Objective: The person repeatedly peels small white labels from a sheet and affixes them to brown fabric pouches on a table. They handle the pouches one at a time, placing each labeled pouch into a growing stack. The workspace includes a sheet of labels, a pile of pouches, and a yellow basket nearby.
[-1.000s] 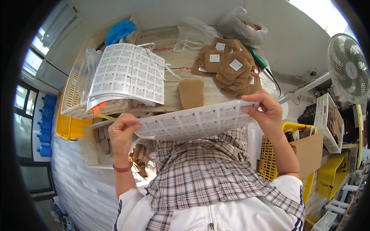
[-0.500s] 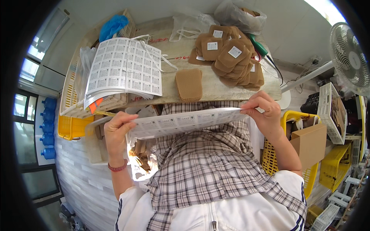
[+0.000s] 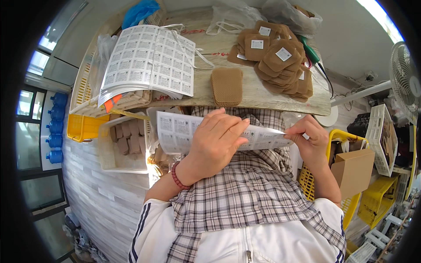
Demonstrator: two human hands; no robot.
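In front of my lap I hold a white label sheet, folded or curved lengthwise, printed with rows of small labels. My right hand pinches its right end between thumb and fingers. Across the middle of the sheet lies my left hand, fingers stretched out toward the right and thumb apart, the palm side hidden. Beyond the sheet, a neat stack of brown ribbed pieces sits at the table's near edge. To its right is a loose heap of similar brown pieces, several bearing a white label.
A thick stack of label sheets rests on a basket at the table's left. A green-handled tool lies behind the heap. On the left stands a white bin with brown pieces; on the right are a yellow basket and a fan.
My left hand has let go of the sheet's left end and moved right onto its middle, fingers outstretched. My right hand still pinches the right end. The view has shifted slightly.
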